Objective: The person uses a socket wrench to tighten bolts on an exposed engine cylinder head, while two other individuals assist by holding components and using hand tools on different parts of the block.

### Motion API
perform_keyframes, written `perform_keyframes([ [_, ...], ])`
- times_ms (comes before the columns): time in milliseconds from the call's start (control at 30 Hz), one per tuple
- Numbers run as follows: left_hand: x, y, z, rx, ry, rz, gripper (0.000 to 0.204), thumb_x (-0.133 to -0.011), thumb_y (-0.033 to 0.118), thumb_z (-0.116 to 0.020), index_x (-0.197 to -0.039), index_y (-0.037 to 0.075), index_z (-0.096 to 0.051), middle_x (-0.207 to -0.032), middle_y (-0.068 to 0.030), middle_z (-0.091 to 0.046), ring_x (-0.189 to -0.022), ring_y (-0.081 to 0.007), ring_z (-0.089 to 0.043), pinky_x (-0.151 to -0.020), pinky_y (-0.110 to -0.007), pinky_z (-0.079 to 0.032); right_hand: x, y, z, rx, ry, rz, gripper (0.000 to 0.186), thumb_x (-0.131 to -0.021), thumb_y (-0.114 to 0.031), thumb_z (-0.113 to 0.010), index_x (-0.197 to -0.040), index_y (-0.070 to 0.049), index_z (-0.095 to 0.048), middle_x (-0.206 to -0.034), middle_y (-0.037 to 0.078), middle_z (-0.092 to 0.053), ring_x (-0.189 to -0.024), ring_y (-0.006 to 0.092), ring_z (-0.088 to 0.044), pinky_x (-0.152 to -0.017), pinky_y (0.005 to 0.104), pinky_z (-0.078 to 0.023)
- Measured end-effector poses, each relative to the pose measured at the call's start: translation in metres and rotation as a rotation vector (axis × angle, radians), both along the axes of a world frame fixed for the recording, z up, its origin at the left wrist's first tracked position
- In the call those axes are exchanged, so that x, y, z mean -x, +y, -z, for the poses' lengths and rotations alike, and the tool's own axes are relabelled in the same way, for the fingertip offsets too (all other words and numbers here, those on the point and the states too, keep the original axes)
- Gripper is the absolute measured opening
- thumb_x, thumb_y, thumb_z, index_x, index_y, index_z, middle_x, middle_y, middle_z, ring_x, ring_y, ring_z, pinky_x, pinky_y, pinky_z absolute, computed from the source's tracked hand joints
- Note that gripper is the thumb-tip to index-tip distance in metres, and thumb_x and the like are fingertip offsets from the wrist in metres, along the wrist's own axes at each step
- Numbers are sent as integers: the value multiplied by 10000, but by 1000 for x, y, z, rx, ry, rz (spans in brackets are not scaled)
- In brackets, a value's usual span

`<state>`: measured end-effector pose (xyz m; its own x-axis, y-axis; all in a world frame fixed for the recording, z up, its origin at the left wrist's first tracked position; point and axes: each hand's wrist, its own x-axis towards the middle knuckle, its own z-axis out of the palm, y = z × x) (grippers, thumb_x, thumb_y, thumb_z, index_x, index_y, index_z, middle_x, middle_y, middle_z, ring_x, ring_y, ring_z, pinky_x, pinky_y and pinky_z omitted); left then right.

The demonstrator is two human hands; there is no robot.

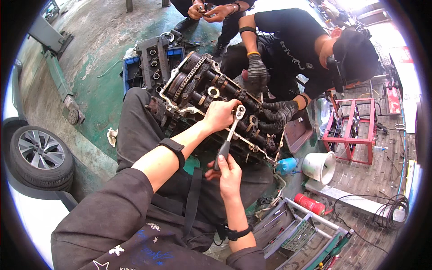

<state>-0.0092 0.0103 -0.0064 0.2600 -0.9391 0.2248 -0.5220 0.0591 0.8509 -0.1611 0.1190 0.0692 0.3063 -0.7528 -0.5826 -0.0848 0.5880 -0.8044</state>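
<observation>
Over the opened engine point(228, 88), bare-handed work with a ratchet wrench point(231, 133). Wrench slants: its head above the engine's middle, its dark-gripped handle running back past the near edge toward the worker's body.

Right hand point(231, 173) just off the engine's near edge, thumb and fingers clamped round the end of the wrench handle. Left hand point(220, 115) over the engine's middle, fingers bent, close against the wrench head; I cannot tell whether the fingertips grip it, as the hand itself hides them.

Engine lies between worker and a gloved co-worker point(302, 49). Camshafts point(243, 100) bare along it; timing chain point(185, 83) at its left end; pale sealing line round its rim. One dark glove point(281, 112) of the co-worker rests at the engine's right part; the other is raised above the far edge, a thin shaft showing below it. Beyond the engine's far side, another person's bare hands point(217, 13) come together on something too small to name.

Left of the engine and near it: blue crate point(131, 74) with a valve cover point(154, 58) resting on it. Well left of the engine, a spoked car wheel point(41, 150). Right of the engine: brown tray point(300, 133) just beside, then white bucket point(317, 167), red metal frame point(371, 146) farther off. Nearer the worker, to the engine's right, red fire extinguisher point(309, 204).
</observation>
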Motion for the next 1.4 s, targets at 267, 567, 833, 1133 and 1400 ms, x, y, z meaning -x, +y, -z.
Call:
perform_keyframes([
  [267,3,-3,-1,-63,-57,-20,248,-787,153,-623,-1019,66,-641,-751,-175,-660,-746,-353,-655,-677,-439,-501,78,-69,-13,158,243,96,299,-921,-210,-598,-1138,-5,-600,-709,81,-630,-476,133,-558,-435,246,-451],
  [567,3,-2,-2,-93,-56,-18,198,-787,168,-629,-962,78,-654,-748,-161,-666,-736,-340,-658,-672,-441,-496,87,-77,21,198,384,145,291,-956,-246,-559,-1045,17,-644,-744,94,-667,-499,137,-601,-449,239,-443],
  [833,2,1,-6,-42,-72,30,373,-752,102,-619,-1119,165,-608,-655,-171,-629,-652,-354,-645,-611,-465,-497,18,4,-3,254,308,227,385,-992,-296,-500,-1153,51,-547,-773,109,-637,-487,158,-600,-460,260,-470],
  [1133,4,0,3,133,-106,50,282,-796,158,-658,-1076,193,-646,-754,-110,-671,-651,-308,-656,-574,-405,-494,3,22,2,147,92,85,382,-966,-188,-560,-1289,-5,-468,-852,92,-652,-577,123,-609,-525,240,-490],
  [1400,2,-2,-3,45,-104,24,322,-779,104,-612,-1093,173,-599,-647,-158,-621,-635,-350,-634,-582,-452,-480,81,-61,-9,237,245,193,366,-886,-160,-617,-1200,16,-551,-829,113,-670,-531,135,-582,-480,231,-452],
])
